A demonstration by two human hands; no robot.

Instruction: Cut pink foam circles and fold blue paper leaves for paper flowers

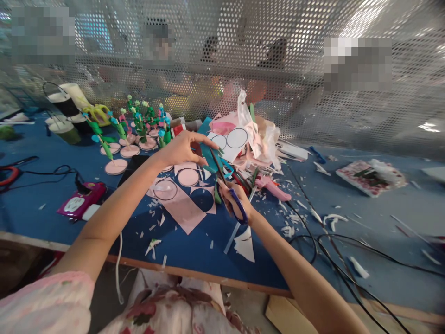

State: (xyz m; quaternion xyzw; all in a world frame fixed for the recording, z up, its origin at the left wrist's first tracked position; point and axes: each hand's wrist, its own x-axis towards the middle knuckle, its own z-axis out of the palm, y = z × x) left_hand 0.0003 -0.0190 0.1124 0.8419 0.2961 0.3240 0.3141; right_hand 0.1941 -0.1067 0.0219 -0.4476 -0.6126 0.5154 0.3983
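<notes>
My right hand grips blue-handled scissors, whose dark blades point up and left against a sheet of teal paper. Thumb and fingers of my left hand curl around the teal paper, close to the blade tips. Beside the blades hangs a narrow light blue strip. Beneath my hands lie a pink sheet with a drawn circle, a pink disc and a pink offcut with a round hole. How far the blades are apart is hard to make out.
Small green flower stems on pink discs stand at the left, near a magenta power block. A heap of paper and plastic lies behind. A pink glue gun trails a black cable. Perforated metal closes the back.
</notes>
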